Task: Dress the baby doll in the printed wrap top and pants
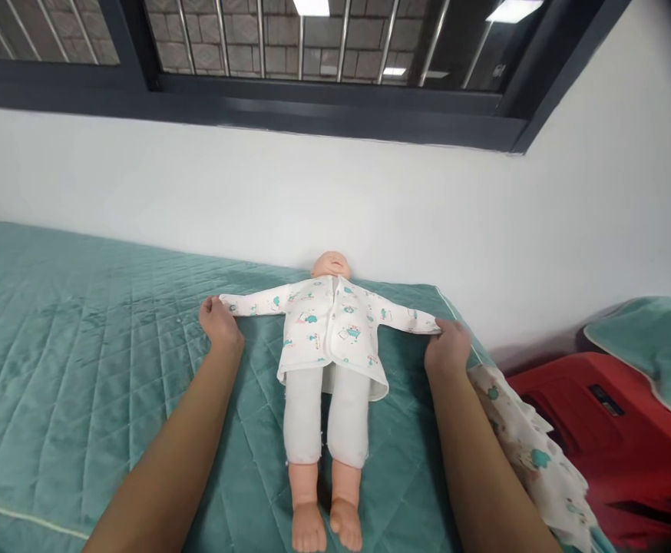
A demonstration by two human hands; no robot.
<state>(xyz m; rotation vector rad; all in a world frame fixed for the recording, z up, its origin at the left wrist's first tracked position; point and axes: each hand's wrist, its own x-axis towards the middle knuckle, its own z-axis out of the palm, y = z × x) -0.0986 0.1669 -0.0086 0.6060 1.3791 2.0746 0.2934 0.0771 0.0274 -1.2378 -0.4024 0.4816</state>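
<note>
A baby doll (pixel 332 265) lies on its back, its head by the wall and its bare feet toward me. It wears a white printed baby jacket (pixel 329 322), fastened or overlapped at the front, and its upper legs are white. Both sleeves are stretched out sideways. My left hand (pixel 219 322) is closed on the cuff of the sleeve on the left. On the other side, my right hand (pixel 449 347) pinches the opposite cuff. The doll's own hands cannot be seen.
Green quilted cover (pixel 110 369) spreads under the doll, reaching the white wall (pixel 226 184). Along the right edge lies a white printed cloth (pixel 534 453). Beyond it stands a red plastic object (pixel 606 430) with green fabric (pixel 658 346) on top. A barred window (pixel 312 100) is above.
</note>
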